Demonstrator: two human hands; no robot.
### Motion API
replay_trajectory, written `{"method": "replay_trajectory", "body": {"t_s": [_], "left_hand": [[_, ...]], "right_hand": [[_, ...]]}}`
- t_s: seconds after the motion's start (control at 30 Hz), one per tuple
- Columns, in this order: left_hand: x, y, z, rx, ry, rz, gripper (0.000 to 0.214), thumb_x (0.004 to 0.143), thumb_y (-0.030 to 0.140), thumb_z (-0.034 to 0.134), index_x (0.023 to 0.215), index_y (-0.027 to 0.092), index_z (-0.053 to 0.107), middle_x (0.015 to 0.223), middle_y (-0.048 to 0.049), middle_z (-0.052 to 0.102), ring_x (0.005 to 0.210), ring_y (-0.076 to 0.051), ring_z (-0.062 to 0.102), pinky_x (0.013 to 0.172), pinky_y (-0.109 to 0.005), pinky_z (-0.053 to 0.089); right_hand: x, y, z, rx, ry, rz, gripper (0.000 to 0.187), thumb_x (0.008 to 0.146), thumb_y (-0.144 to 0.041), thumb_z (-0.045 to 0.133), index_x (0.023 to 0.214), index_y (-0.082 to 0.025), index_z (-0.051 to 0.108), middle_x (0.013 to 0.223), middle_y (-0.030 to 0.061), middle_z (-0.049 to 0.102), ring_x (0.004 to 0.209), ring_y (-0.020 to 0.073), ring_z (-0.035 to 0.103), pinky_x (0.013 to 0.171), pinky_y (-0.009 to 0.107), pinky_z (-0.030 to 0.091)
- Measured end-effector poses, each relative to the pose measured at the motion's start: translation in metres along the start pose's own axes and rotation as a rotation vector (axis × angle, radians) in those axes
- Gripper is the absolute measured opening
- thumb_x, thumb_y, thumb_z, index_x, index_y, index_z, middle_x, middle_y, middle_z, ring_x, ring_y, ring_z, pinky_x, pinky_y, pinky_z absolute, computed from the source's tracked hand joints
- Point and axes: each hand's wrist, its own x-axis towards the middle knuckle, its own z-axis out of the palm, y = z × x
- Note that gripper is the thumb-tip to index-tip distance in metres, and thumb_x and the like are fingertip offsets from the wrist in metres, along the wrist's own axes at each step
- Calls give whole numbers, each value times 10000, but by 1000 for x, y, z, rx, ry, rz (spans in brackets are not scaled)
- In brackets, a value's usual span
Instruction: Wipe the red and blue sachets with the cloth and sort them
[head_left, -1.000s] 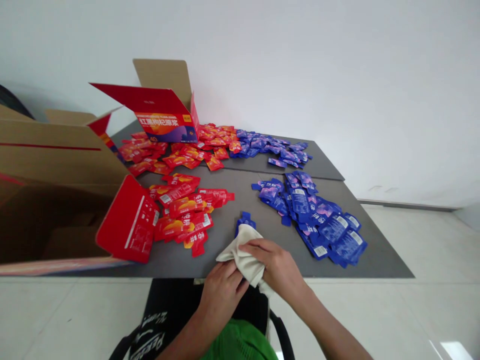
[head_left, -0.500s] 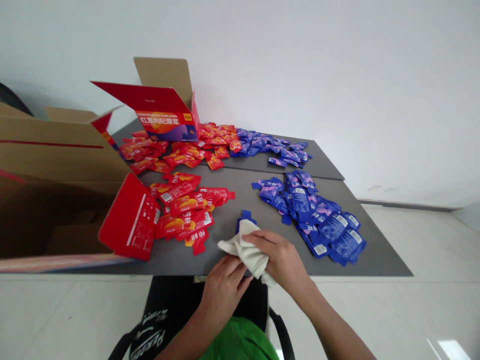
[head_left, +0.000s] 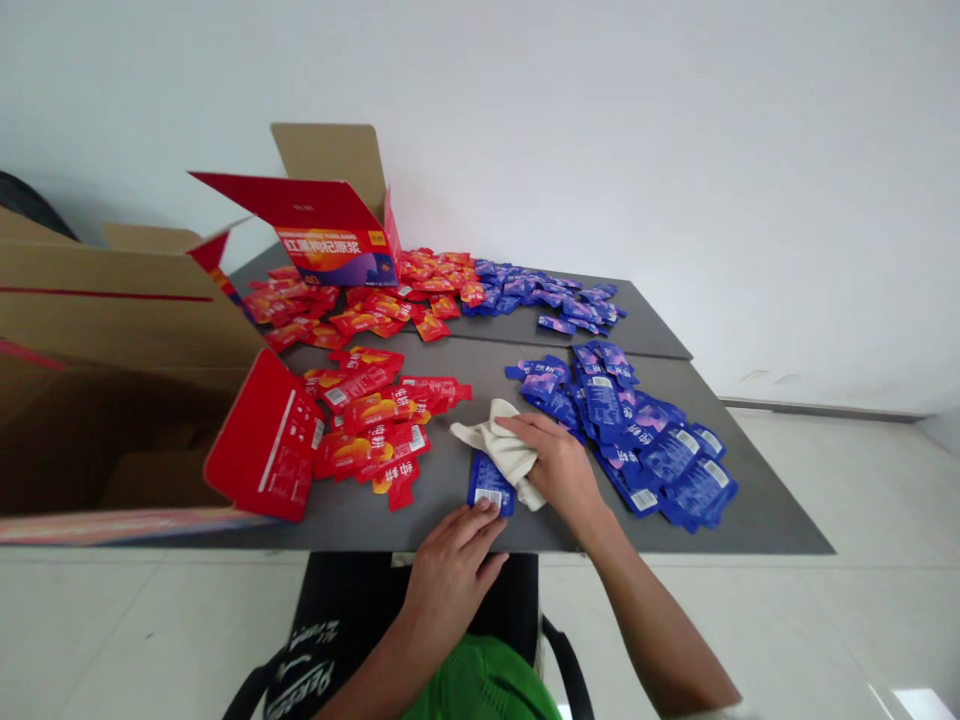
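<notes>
The left hand (head_left: 454,560), fingers extended, presses a blue pouch (head_left: 489,488); the right hand (head_left: 559,465) clutches a white cloth (head_left: 506,455) over its far end. Left of the hands, an open carton (head_left: 112,325) is dark inside; farther ahead, a red box (head_left: 337,255) hides its contents.

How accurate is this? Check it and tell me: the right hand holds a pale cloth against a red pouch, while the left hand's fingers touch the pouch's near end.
Wrong colour: the pouch is blue, as the head view shows. The right hand does hold the pale cloth against it, and the left hand touches its near end.
</notes>
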Motion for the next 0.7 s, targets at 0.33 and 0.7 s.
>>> {"method": "replay_trajectory", "body": {"t_s": [0.33, 0.7], "left_hand": [[6, 1, -6, -15, -54, -11, 268, 904, 160, 717, 1171, 186, 713, 1153, -87, 757, 1073, -273, 718, 971, -457, 619], [1, 1, -1, -6, -36, -25, 297, 905, 168, 720, 1201, 199, 712, 1197, -80, 754, 1114, -271, 709, 1001, -458, 606]], "right_hand": [[-32, 0, 24, 58, -109, 13, 516, 912, -61, 636, 1330, -355, 701, 1315, 7, 727, 1137, 194, 716, 960, 270, 569], [-27, -14, -6, 27, -3, -33, 489, 937, -79, 626, 1357, -321, 685, 1314, 34, 721, 1171, 196, 692, 996, 270, 544]]}}
